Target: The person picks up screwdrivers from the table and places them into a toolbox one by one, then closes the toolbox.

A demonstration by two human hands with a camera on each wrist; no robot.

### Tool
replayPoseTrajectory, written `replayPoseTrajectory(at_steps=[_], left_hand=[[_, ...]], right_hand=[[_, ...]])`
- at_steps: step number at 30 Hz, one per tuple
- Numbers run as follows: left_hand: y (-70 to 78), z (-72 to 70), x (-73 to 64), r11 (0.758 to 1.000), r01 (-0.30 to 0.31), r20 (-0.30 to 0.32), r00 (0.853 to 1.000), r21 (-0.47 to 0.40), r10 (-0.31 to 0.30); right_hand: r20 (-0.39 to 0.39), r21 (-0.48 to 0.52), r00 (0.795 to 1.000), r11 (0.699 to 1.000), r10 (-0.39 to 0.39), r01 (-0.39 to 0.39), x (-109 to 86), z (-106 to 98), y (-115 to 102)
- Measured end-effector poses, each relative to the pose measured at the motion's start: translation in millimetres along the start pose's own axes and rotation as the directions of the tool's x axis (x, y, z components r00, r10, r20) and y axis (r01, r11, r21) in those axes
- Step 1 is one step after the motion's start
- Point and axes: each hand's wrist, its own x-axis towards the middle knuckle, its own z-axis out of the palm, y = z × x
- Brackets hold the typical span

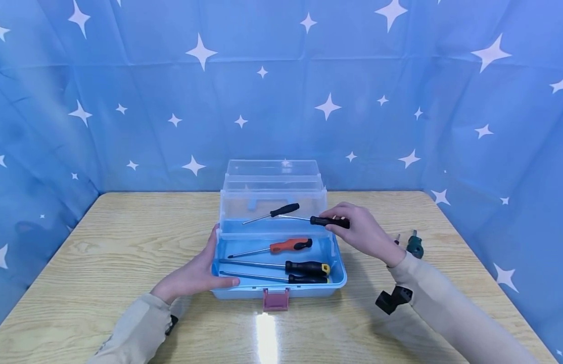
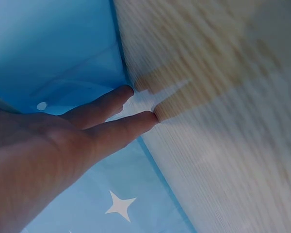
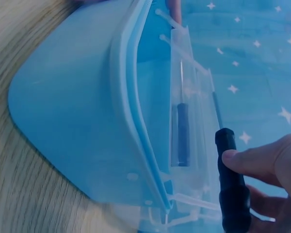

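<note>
A light blue toolbox (image 1: 304, 291) stands with its translucent lid (image 1: 272, 169) raised. My left hand (image 1: 195, 273) holds its left end, thumb over the front rim; in the left wrist view two fingers extend along the wall. My right hand (image 1: 356, 230) pinches a black-handled screwdriver (image 1: 329, 221) by the handle above the box's back right, its shaft pointing left. Another small black screwdriver (image 1: 285, 210) lies in the translucent tray (image 3: 191, 97) behind. Inside the box lie an orange screwdriver (image 1: 288, 245), a black-and-yellow screwdriver (image 1: 304, 268) and a long black screwdriver (image 1: 304, 279).
A green-handled tool (image 1: 415, 245) lies right of the box, partly behind the right forearm, with the tip of another tool beside it. A purple latch (image 1: 276, 301) hangs at the box front. The wooden table (image 1: 140, 237) backs onto a blue starred curtain (image 1: 272, 101).
</note>
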Motion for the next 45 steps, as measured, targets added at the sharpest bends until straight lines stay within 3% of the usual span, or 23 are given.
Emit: replayPoseTrajectory(at_steps=[25,45], left_hand=[[-1.0,-1.1,1.3,1.000,-0.002,-0.011,1.000,-0.010,0.002],[-3.8,-0.1,1.4,1.000,-0.014,-0.010,1.000,-0.001,0.014]], right_hand=[[0.137,0.041,0.988,0.997,-0.068,0.063,19.1,8,-21],[0.152,0.034,0.986,0.997,-0.072,0.067,33.9,23,-37]])
